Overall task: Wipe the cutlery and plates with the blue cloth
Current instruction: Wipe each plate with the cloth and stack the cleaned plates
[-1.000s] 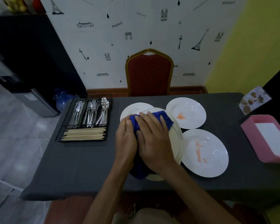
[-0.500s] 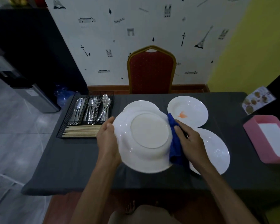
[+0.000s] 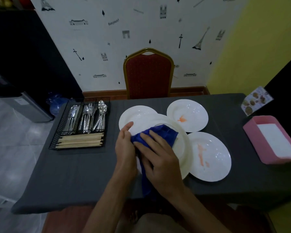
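Observation:
I hold a white plate point(image 3: 181, 142) above the dark table point(image 3: 77, 174). My left hand point(image 3: 125, 148) grips its left rim. My right hand point(image 3: 160, 157) presses the blue cloth point(image 3: 160, 133) flat against the plate's face; the cloth's tail hangs down below my wrist. Another white plate point(image 3: 136, 115) lies behind it, partly covered. Two more white plates bear orange smears: one at the back right point(image 3: 193, 115), one at the front right point(image 3: 215, 158). Knives, forks and spoons point(image 3: 86, 116) sit in a black wire tray point(image 3: 57, 140).
Wooden chopsticks point(image 3: 81, 140) fill the tray's front compartment. A pink box point(image 3: 259, 145) with white paper stands at the right table edge, a printed card point(image 3: 255, 101) behind it. A red chair point(image 3: 148, 74) faces me across the table.
Half a second ago the plate showed its underside with the cloth at its right edge. Now my right hand has brought the cloth onto the plate and covers it.

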{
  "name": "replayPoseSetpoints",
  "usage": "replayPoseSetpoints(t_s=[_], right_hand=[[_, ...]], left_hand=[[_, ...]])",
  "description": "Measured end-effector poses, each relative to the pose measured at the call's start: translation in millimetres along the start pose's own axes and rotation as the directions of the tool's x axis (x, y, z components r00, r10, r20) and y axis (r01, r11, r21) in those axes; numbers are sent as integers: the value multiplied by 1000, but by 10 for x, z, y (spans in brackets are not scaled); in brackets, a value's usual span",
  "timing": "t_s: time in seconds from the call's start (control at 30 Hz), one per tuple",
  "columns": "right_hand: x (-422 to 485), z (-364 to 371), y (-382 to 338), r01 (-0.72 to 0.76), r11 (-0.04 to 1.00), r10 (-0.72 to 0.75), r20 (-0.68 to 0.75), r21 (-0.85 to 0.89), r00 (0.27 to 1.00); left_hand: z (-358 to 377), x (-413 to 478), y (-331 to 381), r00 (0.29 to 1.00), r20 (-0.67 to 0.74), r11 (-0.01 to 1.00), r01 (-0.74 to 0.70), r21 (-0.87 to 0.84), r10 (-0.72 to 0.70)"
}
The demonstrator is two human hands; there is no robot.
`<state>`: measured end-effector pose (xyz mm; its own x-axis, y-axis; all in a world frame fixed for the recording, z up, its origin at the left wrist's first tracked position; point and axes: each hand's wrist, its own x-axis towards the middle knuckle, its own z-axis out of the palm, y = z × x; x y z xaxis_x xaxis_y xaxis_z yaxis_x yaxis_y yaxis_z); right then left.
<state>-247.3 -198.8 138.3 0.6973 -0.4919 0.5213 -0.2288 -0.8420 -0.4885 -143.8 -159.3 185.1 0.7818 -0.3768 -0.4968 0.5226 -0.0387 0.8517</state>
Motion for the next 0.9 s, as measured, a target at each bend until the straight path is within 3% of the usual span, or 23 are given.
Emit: replayPoseSetpoints(t_s=[0.2,0.4,0.5,0.67,0.9], right_hand=[[503,-87,135,-313,949,308,94,40,947],[659,-242,619,-590,795,541,273,141,795],[417,-287,604,-563,804,511,261,191,819],[235,-49,201,-339,929,309,193,150,931],[113,-158,237,-387,913,356,208,128,911]], left_hand=[[70,-77,-66,996,24,992,-87,89,86],[-109,14,8,1000,-21,996,-16,83,18],[-220,163,40,995,-97,1000,2,26,0],[-144,233,39,997,-71,996,-28,84,34],[-223,430,216,988,-148,999,-30,13,32]])
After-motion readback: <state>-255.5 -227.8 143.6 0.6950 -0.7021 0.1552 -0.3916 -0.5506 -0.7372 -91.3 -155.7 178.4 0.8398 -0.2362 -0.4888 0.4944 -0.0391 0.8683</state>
